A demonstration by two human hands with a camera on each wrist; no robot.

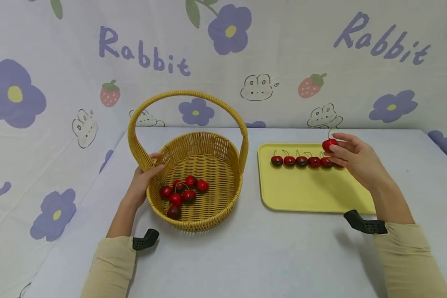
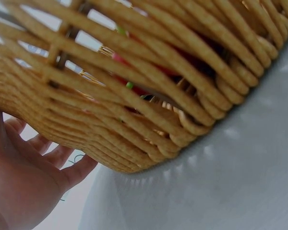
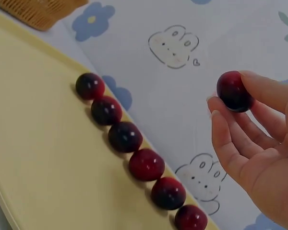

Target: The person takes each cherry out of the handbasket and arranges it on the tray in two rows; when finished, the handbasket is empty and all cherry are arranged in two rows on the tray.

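pinched lightly between thumb and fingertips (image 3: pixel 240 81) of the right hand (image 1: pixel 357 159): one red cherry (image 1: pixel 329 145), held in the air just above the far right end of a row of cherries (image 1: pixel 301 161) on the yellow tray (image 1: pixel 305 194). stem up and leaning slightly left, so long axis roughly upright. likely trouble: a round, smooth fruit in so shallow a pinch could slip and roll into the row below, knocking the line apart, or off the tray's far edge. further left, left hand (image 1: pixel 143 184) curled round the rim of the wicker basket (image 1: pixel 208 219), thumb over the edge, steadying it; more loose cherries (image 1: pixel 180 192) inside, well apart from the right fingers.
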